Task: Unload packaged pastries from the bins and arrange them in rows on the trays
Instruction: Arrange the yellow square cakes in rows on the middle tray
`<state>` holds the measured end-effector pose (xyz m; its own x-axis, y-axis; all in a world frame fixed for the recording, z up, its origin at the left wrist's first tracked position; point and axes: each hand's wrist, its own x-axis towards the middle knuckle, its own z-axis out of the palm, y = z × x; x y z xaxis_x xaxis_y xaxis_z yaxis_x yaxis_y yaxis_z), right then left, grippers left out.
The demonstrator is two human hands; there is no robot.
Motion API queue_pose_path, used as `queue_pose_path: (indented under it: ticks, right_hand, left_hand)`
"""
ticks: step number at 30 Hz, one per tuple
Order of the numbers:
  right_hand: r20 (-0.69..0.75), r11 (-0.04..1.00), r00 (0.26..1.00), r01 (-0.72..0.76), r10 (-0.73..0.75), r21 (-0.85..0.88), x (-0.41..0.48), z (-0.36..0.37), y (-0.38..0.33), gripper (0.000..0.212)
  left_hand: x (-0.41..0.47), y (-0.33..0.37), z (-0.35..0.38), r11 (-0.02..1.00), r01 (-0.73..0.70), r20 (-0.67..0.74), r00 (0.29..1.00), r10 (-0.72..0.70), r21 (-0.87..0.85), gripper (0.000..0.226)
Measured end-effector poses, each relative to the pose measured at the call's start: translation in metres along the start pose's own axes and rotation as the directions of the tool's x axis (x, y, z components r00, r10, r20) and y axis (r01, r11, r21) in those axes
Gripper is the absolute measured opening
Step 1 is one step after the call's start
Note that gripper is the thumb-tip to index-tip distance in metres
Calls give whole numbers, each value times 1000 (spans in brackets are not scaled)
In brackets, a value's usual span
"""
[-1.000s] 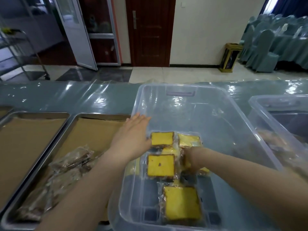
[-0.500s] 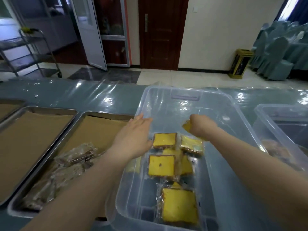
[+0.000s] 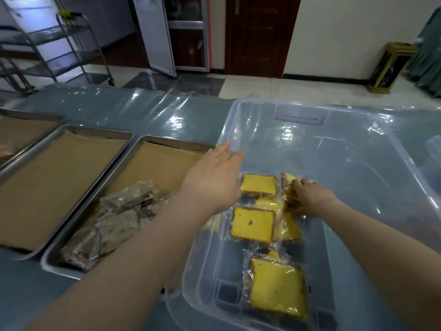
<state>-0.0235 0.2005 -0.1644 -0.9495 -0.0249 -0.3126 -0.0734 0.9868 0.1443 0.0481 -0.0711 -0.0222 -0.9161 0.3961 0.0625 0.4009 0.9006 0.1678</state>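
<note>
A clear plastic bin on the table holds several wrapped yellow cake slices: one at the back, one in the middle, one near me. My right hand is down in the bin, its fingers curled on a wrapped yellow slice at the back right of the group. My left hand is flat and open, holding nothing, over the bin's left rim. Left of the bin, a metal tray lined with brown paper carries a loose pile of dark wrapped pastries.
Two more paper-lined trays, the middle tray and the far-left tray, lie further left. A second clear bin shows at the right edge. A clear plastic sheet covers the table. Behind stand a wheeled metal rack and a gold waste bin.
Half a second ago my right hand was raised above the bin with a yellow slice; it has come down onto the packets. My left hand has stayed at the rim.
</note>
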Motion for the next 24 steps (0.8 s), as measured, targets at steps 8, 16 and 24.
queue_pose_path:
  ticks: [8, 16, 24]
  right_hand:
    - [-5, 1000, 1000, 21, -21, -9, 4, -8, 4, 43]
    - [6, 995, 1000, 21, -22, 97, 5, -11, 7, 36]
    - [-21, 984, 998, -47, 51, 169, 8, -2, 4, 47]
  left_hand:
    - [24, 31, 15, 874, -102, 181, 983, 16, 475, 31]
    - [55, 74, 106, 897, -202, 597, 798, -81, 393, 62]
    - [47, 49, 139, 866, -290, 577, 817, 2, 408, 114]
